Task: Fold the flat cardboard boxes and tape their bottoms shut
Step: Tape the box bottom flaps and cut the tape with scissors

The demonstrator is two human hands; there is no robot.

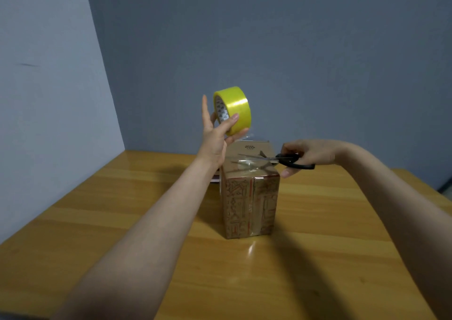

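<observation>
The cardboard box point(249, 204) is stood upright mid-surface point(97, 222), with clear tape laid across its top. A yellow tape roll point(233, 109) is pinched above it by the left hand point(216, 134). Black-handled scissors point(278, 159) are gripped in the right hand's point(310, 153) fingers, blades over the box top.

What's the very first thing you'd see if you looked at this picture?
The bright yellow tape roll stands out, held up in the air by the left hand. Just below it, a printed cardboard box stands on the wooden table, and the right hand holds black-handled scissors over its top.
</observation>
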